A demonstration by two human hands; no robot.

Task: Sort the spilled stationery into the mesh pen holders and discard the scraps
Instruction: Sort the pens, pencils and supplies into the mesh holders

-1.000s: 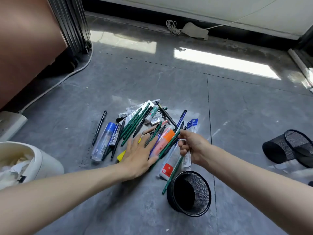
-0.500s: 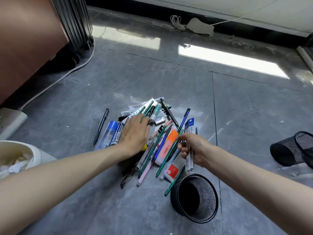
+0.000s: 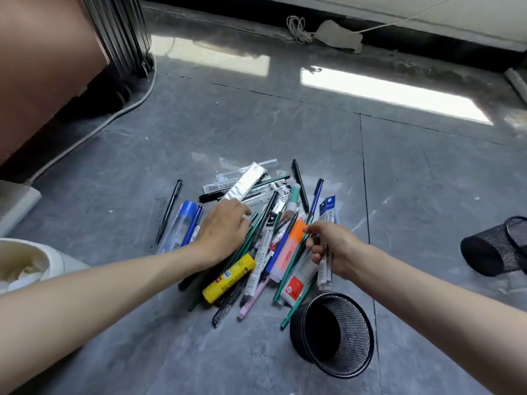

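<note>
Spilled stationery, a loose heap of pens, pencils and plastic-sleeved refills, lies on the grey tiled floor right in front of me on the head cam, so basically nothing's sorted yet. A round white waste bin with crumpled paper in it sits off to the left, well apart from the heap. One round black mesh pen holder stands just beside the near edge of the pile. A second black mesh pen holder lies tipped on its side far right.

The left hand rests palm-down on the heap's left side, fingers fairly straight, gripping nothing I can see. The right hand has its fingers curled round a long white refill packet with a blue header.

Smaller bits: a chunky yellow glue stick, an orange highlighter and thin green pencils.

My guess on handling: it's all light and stiff, but round barrels will roll on that glossy tile and the sleeves look slippery. I'd pinch mid-barrel and grab the pencils as a bundle.
</note>
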